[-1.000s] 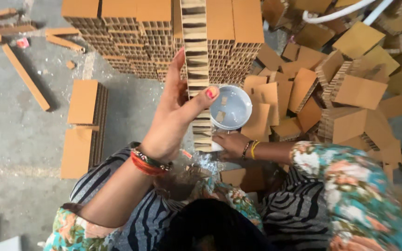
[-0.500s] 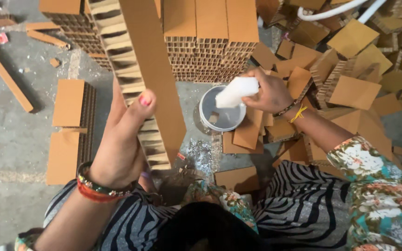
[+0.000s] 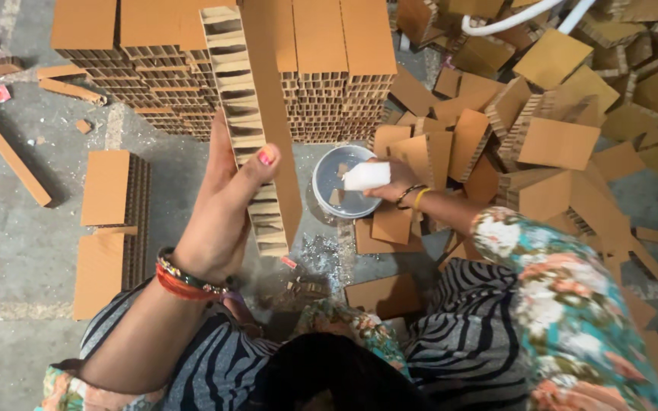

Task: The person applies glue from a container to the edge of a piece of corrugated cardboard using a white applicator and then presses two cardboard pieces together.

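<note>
So the left hand (image 3: 218, 217) has a long honeycomb cardboard strip (image 3: 257, 122) clamped between thumb and fingers, held near its lower end, with the strip standing up and leaning away toward the top of the frame. You can see the open cells along one edge and the flat brown face next to it. The wrist on that side wears red and beaded bangles (image 3: 184, 280).

The right hand (image 3: 394, 183) is closed around a white sponge-like block (image 3: 365, 176), holding it right over a small round metal bowl (image 3: 327, 199) that sits on the concrete floor (image 3: 17, 228). Can't tell if the block is touching what's in the bowl.

Behind the strip there's a neat stack of honeycomb cardboard blocks (image 3: 146, 68), and off to the right a messy heap of loose cardboard pieces (image 3: 557, 137). Two flat cardboard slabs (image 3: 108, 190) lie on the floor to the left, with a thin cardboard strip (image 3: 5, 152) further out. A white hose (image 3: 512, 19) runs across the top right.
</note>
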